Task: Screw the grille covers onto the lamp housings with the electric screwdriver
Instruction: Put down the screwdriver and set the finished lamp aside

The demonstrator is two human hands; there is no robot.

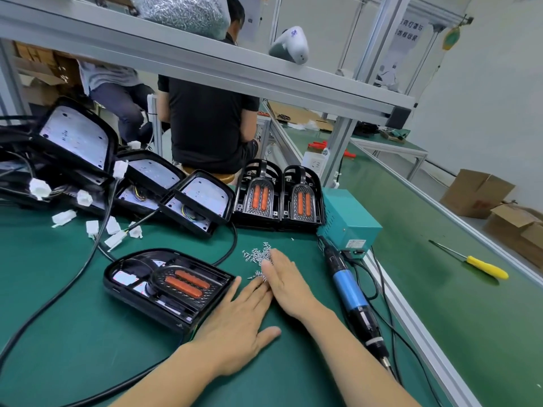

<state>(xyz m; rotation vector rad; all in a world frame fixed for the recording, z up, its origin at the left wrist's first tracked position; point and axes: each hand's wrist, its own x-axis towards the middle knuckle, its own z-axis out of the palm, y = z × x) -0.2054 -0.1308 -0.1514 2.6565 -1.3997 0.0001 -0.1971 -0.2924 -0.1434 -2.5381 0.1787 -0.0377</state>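
The green bench mat (73, 333) fills most of what I can see from here, its near edge cut off. At the back left lies a heap of open lamp housings (88, 160), wires and white plugs tangled so I cannot count them. Two finished units (279, 195) stand upright beside a teal power box (349, 221). Nearer, one lamp housing (167, 289) lies flat with its grille cover (185, 282) seated inside, orange strips showing; whether any screw is in, I cannot tell. The electric screwdriver (349, 292) lies untouched to the right, its tip lost in shadow. The left hand (238, 324) rests flat, fingers spread, just beside the housing. The right hand (285, 280) lies flat with straight fingers over the loose screws (258, 255), hiding some.
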